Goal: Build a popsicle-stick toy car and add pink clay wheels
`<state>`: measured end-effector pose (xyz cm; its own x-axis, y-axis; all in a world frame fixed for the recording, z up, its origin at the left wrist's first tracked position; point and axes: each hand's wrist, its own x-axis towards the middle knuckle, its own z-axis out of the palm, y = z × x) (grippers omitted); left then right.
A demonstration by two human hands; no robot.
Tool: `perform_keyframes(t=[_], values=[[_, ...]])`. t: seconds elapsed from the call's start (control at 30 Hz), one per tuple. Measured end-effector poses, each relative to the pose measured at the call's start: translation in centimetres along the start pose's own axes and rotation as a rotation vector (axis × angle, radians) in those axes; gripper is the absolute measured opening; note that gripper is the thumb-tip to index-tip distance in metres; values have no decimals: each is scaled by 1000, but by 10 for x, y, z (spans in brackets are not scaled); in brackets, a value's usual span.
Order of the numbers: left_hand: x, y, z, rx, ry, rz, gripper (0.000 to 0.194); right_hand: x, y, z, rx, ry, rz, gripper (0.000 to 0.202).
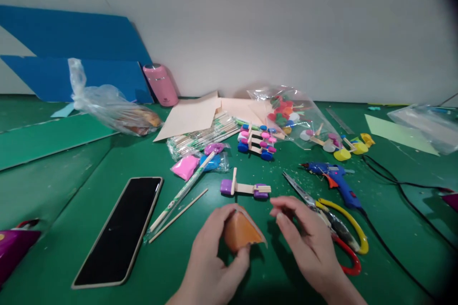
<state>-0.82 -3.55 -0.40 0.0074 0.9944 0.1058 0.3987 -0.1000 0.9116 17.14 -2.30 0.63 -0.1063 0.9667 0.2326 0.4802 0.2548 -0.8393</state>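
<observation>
No wording I can make out from here; the small mark low on the pink bottle (161,85), upper left, is too tiny to read.

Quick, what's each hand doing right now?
Left hand: closed on a curved orange piece.
Right hand: partly open, fingers curled, holding nothing that shows, near the scissors.

There are two hands (214,257) (306,240), one orange piece (241,231) — one phone (119,231), one glue gun (334,178), one pink bottle (161,86) — three small packets (185,167) (210,163) (214,148).
</observation>
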Motion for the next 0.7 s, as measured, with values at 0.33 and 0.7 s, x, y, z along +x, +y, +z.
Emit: perform_keyframes(t=[0.33,0.7], values=[[-7,8,11,-188,-306,-200,35,-11,-6,10,-4,-169,79,18],[-10,8,7,-523,-538,-268,33,-11,-17,12,451,-359,414,31]])
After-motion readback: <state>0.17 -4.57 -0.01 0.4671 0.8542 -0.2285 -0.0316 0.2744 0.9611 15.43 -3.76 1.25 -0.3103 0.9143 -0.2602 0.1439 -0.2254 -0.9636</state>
